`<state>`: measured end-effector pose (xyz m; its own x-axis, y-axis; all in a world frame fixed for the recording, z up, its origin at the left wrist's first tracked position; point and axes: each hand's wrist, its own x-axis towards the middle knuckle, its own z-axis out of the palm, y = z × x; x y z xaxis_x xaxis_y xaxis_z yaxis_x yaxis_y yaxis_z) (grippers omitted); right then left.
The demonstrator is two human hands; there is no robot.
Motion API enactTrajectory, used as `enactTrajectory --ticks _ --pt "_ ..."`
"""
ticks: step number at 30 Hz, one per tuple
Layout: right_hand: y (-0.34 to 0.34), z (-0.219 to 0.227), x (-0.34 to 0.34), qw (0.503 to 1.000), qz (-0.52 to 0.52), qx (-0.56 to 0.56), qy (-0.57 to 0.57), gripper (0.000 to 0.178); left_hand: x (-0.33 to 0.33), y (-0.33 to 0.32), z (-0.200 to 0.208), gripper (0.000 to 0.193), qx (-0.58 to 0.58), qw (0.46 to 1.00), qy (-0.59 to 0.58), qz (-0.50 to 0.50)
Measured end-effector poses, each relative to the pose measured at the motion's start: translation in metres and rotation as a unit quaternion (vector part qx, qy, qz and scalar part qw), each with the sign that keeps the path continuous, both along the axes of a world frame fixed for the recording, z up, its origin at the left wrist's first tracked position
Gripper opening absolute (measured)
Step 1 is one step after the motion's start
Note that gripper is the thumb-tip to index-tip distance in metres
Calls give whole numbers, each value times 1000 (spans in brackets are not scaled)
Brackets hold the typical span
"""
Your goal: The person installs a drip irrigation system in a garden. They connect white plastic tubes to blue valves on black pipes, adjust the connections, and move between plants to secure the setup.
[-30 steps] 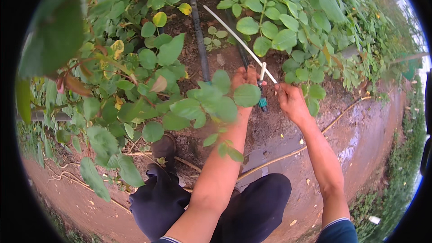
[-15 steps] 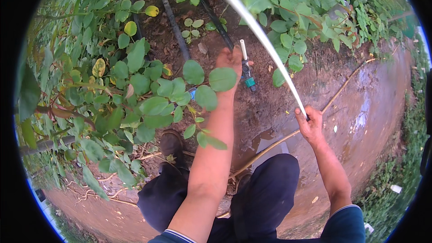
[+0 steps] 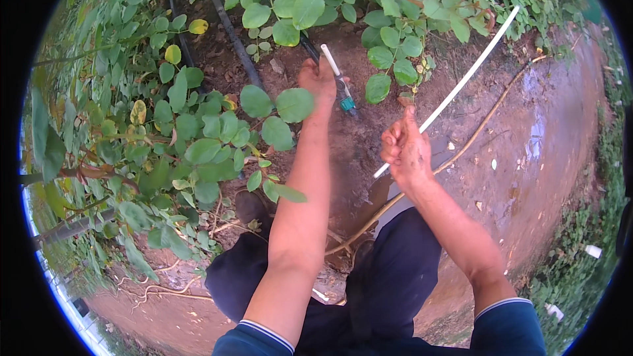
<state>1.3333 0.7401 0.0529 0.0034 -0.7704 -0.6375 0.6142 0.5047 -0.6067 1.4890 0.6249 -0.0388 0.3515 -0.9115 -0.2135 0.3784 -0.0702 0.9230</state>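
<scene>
In the middle, my left hand [image 3: 318,81] is closed around the end of a black pipe [image 3: 309,47] that comes out from under the leaves. Beside its fingers is a small valve fitting with a teal nut [image 3: 347,103], and a short white tube [image 3: 330,60] sticks up next to it. My right hand [image 3: 412,148] is in front of a long, straight white tube [image 3: 468,74], its fingers curled. I cannot tell whether the tube is in its grip or passes behind it. Leaves partly cover the left forearm.
Rose-like leafy stems [image 3: 198,151] crowd the left and far side. More dark pipe [image 3: 232,31] lies among them. A thin brown hose [image 3: 491,115] curves across the wet soil [image 3: 547,178] on the right, near a puddle [image 3: 389,207]. My knees [image 3: 399,257] are below.
My right hand has come left and farther away from me. The white tube, earlier arched up close with its end in that hand, now runs straight and slanting behind it. The left hand keeps its hold.
</scene>
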Motion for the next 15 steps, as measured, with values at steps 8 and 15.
enactTrajectory --ticks 8,15 --pt "6 -16 81 992 -84 95 9 45 -1 1 2 23 -9 999 32 9" --pt "-10 -22 82 991 -86 95 35 51 10 3 3 23 3 994 104 -46"
